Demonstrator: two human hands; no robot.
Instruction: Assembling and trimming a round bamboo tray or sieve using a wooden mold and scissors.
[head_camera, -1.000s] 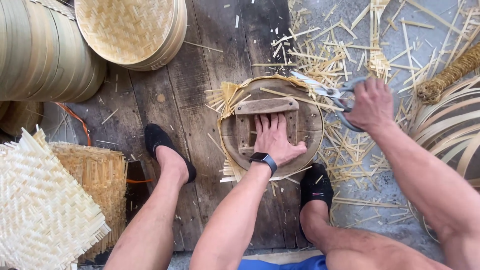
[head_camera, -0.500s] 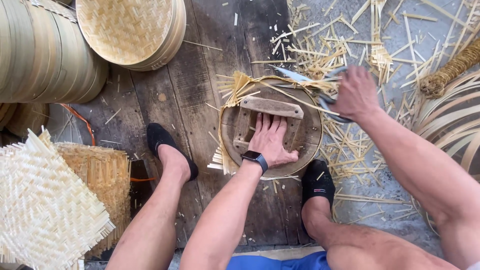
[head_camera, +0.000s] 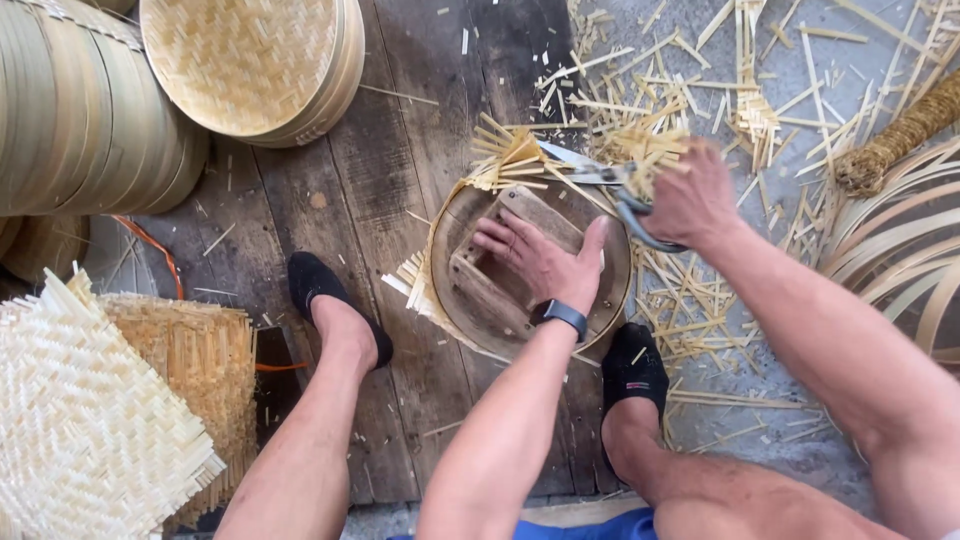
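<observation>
A round wooden form (head_camera: 610, 300) with a wooden block handle (head_camera: 480, 290) lies on the plank floor, pressing a woven bamboo mat whose ragged strip ends (head_camera: 505, 155) stick out along its upper left rim. My left hand (head_camera: 540, 260) lies flat on the block, a dark watch on its wrist. My right hand (head_camera: 685, 200) grips large scissors (head_camera: 590, 172) with the blades pointing left at the protruding strips on the form's top edge. My two feet in black slippers rest on either side of the form.
A stack of round woven trays (head_camera: 250, 65) and a stack of bamboo hoops (head_camera: 70, 120) sit at the upper left. Square woven mats (head_camera: 80, 420) lie at the lower left. Cut bamboo scraps (head_camera: 700, 300) litter the right, beside curved bamboo bands (head_camera: 890, 240) and a rope coil (head_camera: 900, 135).
The form has turned under my left hand, its block now lying diagonal. My right hand with the scissors has moved up and left to the strips on the top edge.
</observation>
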